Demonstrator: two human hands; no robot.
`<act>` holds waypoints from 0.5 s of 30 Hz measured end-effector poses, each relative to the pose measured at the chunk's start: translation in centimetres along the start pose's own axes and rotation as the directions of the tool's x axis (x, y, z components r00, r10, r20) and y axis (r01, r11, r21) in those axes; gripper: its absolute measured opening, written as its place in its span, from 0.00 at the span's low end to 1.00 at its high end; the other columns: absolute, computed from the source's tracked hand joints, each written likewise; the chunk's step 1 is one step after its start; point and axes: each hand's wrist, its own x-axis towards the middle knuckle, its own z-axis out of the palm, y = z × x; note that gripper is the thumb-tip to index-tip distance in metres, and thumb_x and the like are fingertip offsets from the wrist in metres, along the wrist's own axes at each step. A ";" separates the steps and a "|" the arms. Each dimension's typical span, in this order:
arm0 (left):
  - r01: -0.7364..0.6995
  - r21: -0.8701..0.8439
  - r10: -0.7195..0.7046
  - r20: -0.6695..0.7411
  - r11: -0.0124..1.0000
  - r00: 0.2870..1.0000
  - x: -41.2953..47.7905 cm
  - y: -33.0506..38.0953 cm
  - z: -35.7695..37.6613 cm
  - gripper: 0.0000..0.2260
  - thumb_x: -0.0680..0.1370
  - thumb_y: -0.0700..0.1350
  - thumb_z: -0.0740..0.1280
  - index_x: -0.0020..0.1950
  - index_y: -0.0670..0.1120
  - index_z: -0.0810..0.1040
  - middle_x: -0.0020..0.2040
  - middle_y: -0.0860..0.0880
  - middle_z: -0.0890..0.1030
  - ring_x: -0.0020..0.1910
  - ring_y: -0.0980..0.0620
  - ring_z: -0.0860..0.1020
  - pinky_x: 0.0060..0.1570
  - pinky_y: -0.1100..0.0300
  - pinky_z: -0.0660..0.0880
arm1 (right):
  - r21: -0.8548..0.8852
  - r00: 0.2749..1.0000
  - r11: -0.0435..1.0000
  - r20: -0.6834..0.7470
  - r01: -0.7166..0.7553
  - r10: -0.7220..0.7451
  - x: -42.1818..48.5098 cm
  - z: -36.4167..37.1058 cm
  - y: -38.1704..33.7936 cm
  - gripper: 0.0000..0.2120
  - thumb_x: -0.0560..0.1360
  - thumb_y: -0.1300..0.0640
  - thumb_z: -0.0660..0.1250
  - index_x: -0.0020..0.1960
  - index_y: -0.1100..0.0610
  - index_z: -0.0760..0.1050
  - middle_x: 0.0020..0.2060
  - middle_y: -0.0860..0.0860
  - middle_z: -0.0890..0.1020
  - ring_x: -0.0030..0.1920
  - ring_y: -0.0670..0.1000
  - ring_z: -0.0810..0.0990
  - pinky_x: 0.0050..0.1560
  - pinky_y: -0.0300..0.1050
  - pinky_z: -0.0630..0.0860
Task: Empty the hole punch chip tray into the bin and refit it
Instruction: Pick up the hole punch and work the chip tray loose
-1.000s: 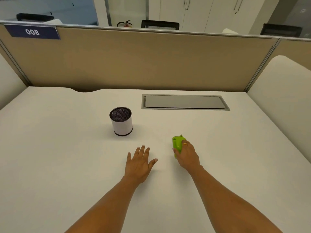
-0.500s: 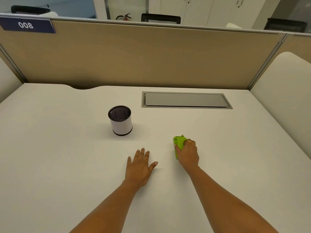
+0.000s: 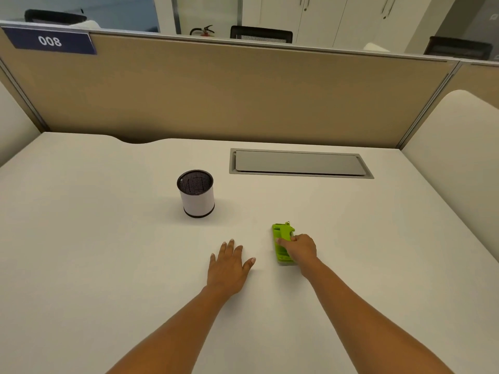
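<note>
White desk (image 3: 108,265), beige partition (image 3: 243,98), grey hatch (image 3: 299,163).

Left hand (image 3: 229,265) flat, fingers (image 3: 231,248) spread, right hand (image 3: 301,249) curled, gripping

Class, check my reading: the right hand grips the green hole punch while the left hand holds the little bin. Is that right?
Not quite. In the head view the left hand lies flat on the desk, apart from the bin. The right hand does grip the green hole punch.
</note>
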 end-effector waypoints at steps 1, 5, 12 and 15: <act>0.002 -0.024 -0.002 0.011 1.000 1.000 0.0 0.1 -0.1 0.26 0.80 0.58 0.48 0.75 0.47 0.56 0.78 0.47 0.50 0.77 0.49 0.47 0.74 0.48 0.48 | 0.025 1.000 1.000 0.012 0.001 -0.001 -0.3 0.0 0.0 0.24 0.69 0.49 0.72 0.57 0.64 0.74 0.58 0.60 0.78 0.59 0.59 0.76 0.61 0.53 0.74; 0.004 -0.279 -0.007 -0.007 0.960 1.000 -0.7 1.0 -0.8 0.22 0.81 0.54 0.52 0.70 0.42 0.67 0.75 0.43 0.61 0.76 0.46 0.54 0.72 0.51 0.54 | 0.146 0.995 0.988 0.085 0.040 -0.053 -2.3 0.2 -0.1 0.16 0.69 0.52 0.73 0.49 0.62 0.74 0.55 0.60 0.80 0.51 0.56 0.79 0.55 0.51 0.75; 0.172 -0.951 -0.248 0.108 0.255 0.963 -2.9 2.5 -2.7 0.16 0.81 0.47 0.57 0.56 0.38 0.77 0.52 0.41 0.80 0.51 0.45 0.78 0.52 0.56 0.74 | 0.173 0.977 0.979 0.166 0.107 -0.136 -6.9 0.2 -0.1 0.16 0.68 0.53 0.74 0.48 0.60 0.72 0.47 0.56 0.77 0.50 0.56 0.78 0.48 0.48 0.75; 0.201 -0.979 -0.183 0.189 0.046 0.965 -4.3 1.9 -3.4 0.13 0.81 0.46 0.56 0.52 0.39 0.77 0.45 0.41 0.82 0.44 0.45 0.82 0.43 0.59 0.79 | 0.177 0.962 0.970 0.187 0.169 -0.201 -8.8 0.3 0.3 0.16 0.68 0.53 0.74 0.48 0.59 0.71 0.47 0.55 0.75 0.46 0.52 0.76 0.39 0.39 0.72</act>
